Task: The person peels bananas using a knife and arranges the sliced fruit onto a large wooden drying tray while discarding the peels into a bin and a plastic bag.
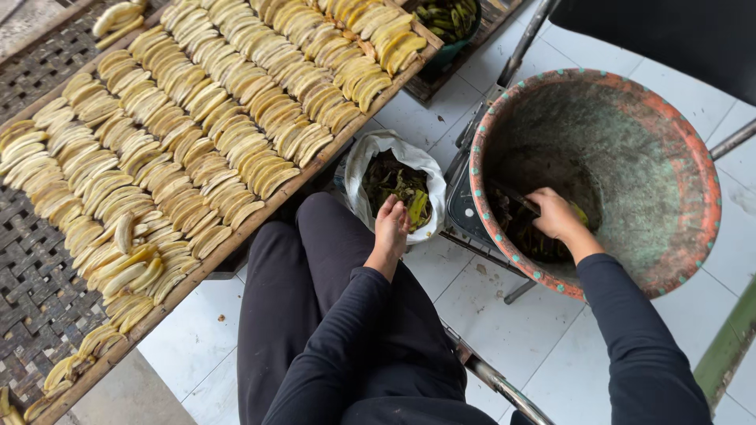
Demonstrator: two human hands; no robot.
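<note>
White tiled floor (504, 315), woven tray (31, 260)

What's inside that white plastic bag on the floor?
The white bag holds dark green peels; the left hand hangs over its edge. What lies under the peels is hidden.

Worn matt basin (669, 149); crinkly plastic bag (370, 149); woven tray (31, 260).

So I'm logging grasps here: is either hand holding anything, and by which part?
The left hand hangs open over the white bag of peels, holding nothing. The right hand reaches into the big basin; whether its fingers grip anything cannot be told.
</note>
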